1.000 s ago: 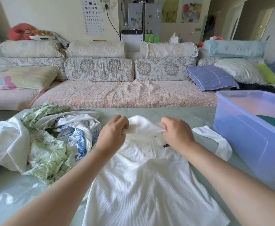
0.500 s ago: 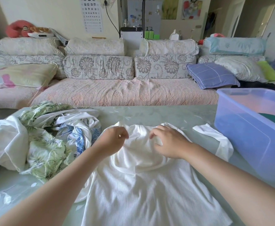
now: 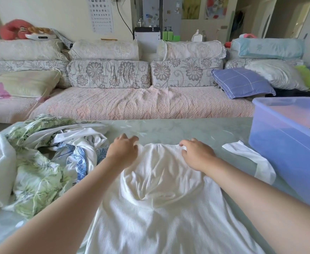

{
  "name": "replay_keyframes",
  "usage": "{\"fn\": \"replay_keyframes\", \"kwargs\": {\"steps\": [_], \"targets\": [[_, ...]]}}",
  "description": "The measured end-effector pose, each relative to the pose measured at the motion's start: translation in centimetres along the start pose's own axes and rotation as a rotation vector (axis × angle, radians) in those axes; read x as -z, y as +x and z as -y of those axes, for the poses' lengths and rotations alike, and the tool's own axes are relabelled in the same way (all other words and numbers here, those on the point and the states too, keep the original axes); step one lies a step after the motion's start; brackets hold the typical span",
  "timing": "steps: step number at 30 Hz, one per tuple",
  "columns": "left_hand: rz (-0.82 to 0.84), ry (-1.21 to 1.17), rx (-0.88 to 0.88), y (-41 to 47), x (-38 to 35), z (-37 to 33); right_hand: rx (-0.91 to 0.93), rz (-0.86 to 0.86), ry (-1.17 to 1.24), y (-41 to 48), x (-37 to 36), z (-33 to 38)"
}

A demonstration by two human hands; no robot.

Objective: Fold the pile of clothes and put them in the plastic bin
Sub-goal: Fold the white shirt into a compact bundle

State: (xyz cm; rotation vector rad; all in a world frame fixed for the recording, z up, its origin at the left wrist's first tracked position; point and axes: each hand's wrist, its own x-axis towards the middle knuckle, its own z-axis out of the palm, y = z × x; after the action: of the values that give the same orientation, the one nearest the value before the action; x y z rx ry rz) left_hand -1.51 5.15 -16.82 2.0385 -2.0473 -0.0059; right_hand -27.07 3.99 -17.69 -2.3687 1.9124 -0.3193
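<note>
1. Fingers (image 3: 130, 139) of my left hand (image 3: 123, 153): bent over the far left corner of the white ribbed shirt (image 3: 159, 208). Gripping or only pressing, I cannot tell.
2. Fingers (image 3: 184, 143) of my right hand (image 3: 196, 156): curled on the far right corner. Same doubt.
3. Shirt: flat on the pale green surface (image 3: 187, 129), long axis running from me to the hands, far end doubled over and rucked.
4. Translucent blue plastic bin (image 3: 288, 158): right of the shirt, nearer the right hand. I judge the folds should end toward that side.
5. Rumpled pile of leaf-print and white clothes (image 3: 40, 171): left, beside the left forearm.
</note>
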Motion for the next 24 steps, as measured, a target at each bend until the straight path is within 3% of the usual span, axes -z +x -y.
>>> {"fn": "replay_keyframes", "kwargs": {"steps": [3,6,9,13,16,18,20,22,24], "targets": [[0.081,0.124,0.122,2.1,-1.4,0.2,-0.053,-0.003,-0.117,1.9,-0.8,-0.9],[0.11,0.153,0.136,3.4,-2.9,0.8,-0.07,0.041,-0.168,3.6,-1.7,-1.5],[-0.01,-0.262,0.235,4.8,-3.2,2.1,-0.053,-0.047,-0.056,5.1,-2.7,-2.3],[-0.312,-0.793,0.382,6.6,-3.3,3.6,-0.22,-0.314,0.267,7.4,-2.8,-3.6],[-0.28,-0.958,0.493,6.9,-4.2,3.7,-0.271,-0.347,0.371,8.7,-2.6,-3.4],[-0.223,-0.748,0.491,7.1,-4.6,3.2,-0.301,-0.24,0.353,8.9,-3.0,-2.8],[-0.206,-0.259,0.373,6.6,-4.3,2.1,-0.337,-0.11,0.137,8.4,-3.3,-1.9],[-0.282,-0.062,0.058,6.3,-3.8,0.7,-0.306,-0.111,-0.211,7.4,-2.9,-0.6],[-0.204,0.002,-0.257,6.1,-4.3,-0.2,-0.129,-0.222,-0.282,6.6,-3.0,0.8]]}}
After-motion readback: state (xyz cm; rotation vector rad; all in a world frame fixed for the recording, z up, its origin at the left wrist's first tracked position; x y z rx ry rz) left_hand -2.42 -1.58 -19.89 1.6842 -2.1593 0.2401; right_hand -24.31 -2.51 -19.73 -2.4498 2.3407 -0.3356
